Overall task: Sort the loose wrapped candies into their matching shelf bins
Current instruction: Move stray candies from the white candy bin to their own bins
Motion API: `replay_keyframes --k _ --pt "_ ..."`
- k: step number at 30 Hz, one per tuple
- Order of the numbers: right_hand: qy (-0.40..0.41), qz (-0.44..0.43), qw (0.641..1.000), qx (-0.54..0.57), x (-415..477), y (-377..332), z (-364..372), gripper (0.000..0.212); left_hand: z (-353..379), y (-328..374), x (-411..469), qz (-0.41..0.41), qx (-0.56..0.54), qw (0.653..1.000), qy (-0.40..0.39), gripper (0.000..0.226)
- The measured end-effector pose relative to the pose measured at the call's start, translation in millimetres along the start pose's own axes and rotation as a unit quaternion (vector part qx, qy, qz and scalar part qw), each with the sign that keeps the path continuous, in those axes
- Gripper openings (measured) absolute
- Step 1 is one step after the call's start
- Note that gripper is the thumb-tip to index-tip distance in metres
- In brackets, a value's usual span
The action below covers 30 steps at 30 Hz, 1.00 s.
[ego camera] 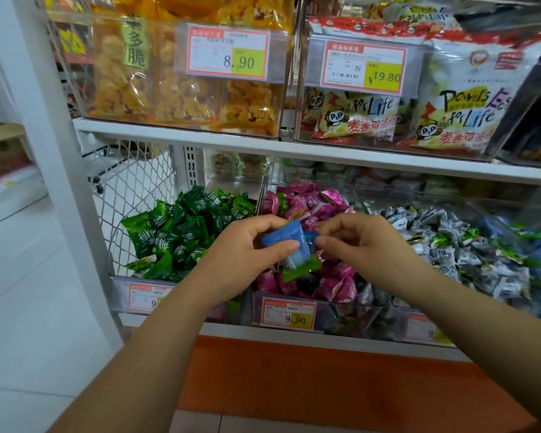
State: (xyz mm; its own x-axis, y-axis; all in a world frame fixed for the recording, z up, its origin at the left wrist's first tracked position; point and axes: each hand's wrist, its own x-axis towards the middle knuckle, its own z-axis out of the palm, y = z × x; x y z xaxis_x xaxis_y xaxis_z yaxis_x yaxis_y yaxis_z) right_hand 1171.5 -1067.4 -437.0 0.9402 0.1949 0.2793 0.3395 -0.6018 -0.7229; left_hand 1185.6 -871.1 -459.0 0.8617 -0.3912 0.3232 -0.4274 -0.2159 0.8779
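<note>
Both hands are up in front of the lower shelf, right over the middle bin. My left hand (247,254) is curled round a small bunch of wrapped sweets: the blue candies (283,239) sit on top, pinned between my thumb in front and my fingers behind, and a green candy (300,270) pokes out below them at the bottom of the grip. My right hand (366,245) is just beside it, thumb and forefinger drawn narrow and pinching the right edge of the blue wrappers, the other fingers loosely curled behind. So the bunch hangs between the two hands, most of it on the left side.

Directly under the bunch lies the heap of pink candies (310,207) in the middle clear bin (256,310), with a 9.90 price tag (289,314) on its front wall. To the left, the dark green candies (181,226) fill their own bin, next to a wire basket (138,182). To the right, the grey-and-white candies (450,245) pile up, with some blue and green ones mixed in at the far right edge, too blurred to read.
</note>
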Motion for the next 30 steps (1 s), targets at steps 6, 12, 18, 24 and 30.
replay_keyframes --k 6,12,18,24,30 --pt "-0.201 0.057 0.972 -0.107 -14 14 -18 0.011 -5 -3 -3 -0.003 0.037 0.999 0.033 0.010" --pt "-0.271 0.048 0.930 -0.242 -9 28 -16 0.029 -3 -1 -2 -0.005 0.047 0.998 0.046 0.014" --pt "-0.283 0.038 0.912 -0.293 1 33 -9 0.033 -1 -3 -2 -0.011 0.057 0.997 0.042 0.012" --pt "-0.268 0.015 0.911 -0.312 0 35 -6 0.033 -1 -3 -4 -0.010 0.058 0.998 0.036 0.014" --pt "-0.254 -0.007 0.931 -0.262 -3 20 -17 0.028 -3 -5 -2 -0.006 0.067 0.997 0.039 0.012"
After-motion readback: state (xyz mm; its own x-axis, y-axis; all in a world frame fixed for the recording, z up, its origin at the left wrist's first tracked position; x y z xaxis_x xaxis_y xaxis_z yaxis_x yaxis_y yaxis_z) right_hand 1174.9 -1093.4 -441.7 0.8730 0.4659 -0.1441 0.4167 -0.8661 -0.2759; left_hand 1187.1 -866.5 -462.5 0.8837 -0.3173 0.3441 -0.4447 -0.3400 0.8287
